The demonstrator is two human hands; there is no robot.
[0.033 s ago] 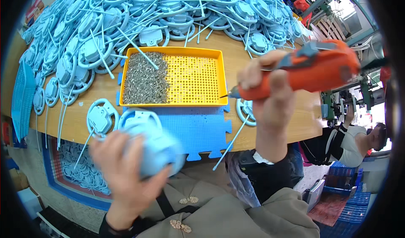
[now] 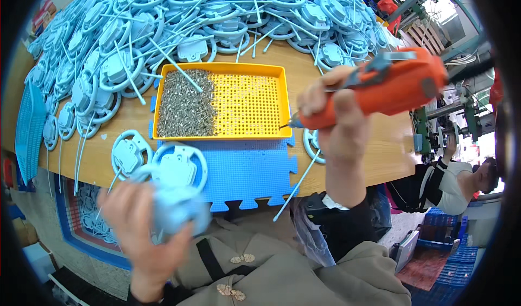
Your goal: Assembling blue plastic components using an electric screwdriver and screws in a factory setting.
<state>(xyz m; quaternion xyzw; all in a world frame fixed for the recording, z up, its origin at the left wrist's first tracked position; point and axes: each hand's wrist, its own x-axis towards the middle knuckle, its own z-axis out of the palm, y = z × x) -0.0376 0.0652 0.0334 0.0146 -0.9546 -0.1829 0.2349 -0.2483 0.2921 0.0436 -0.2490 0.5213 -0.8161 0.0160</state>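
Note:
My left hand [image 2: 144, 230], blurred by motion, is closed around a light-blue plastic part [image 2: 183, 205] at the table's near edge. Smearing hides that part's exact shape. In my right hand [image 2: 342, 110] is an orange electric screwdriver [image 2: 399, 83], its bit pointing left over the right rim of a yellow perforated tray [image 2: 287, 102]. Small metal screws [image 2: 184, 108] fill the tray's left portion. Just beyond the left hand lies a round light-blue part [image 2: 176, 167], with a similar one [image 2: 129, 155] to its left. Another ring-shaped part [image 2: 312, 143] with a long stem lies below the screwdriver tip.
A large heap of light-blue ringed parts [image 2: 217, 21] covers the table's far side. Under the tray lies a blue foam mat [image 2: 249, 170]. A blue basket [image 2: 30, 127] stands at the left edge. At the right, a co-worker [image 2: 461, 181] is near machinery.
My left hand and its plastic part have moved left and slightly down, uncovering more of the round part beyond. My right hand has shifted a little left with the screwdriver.

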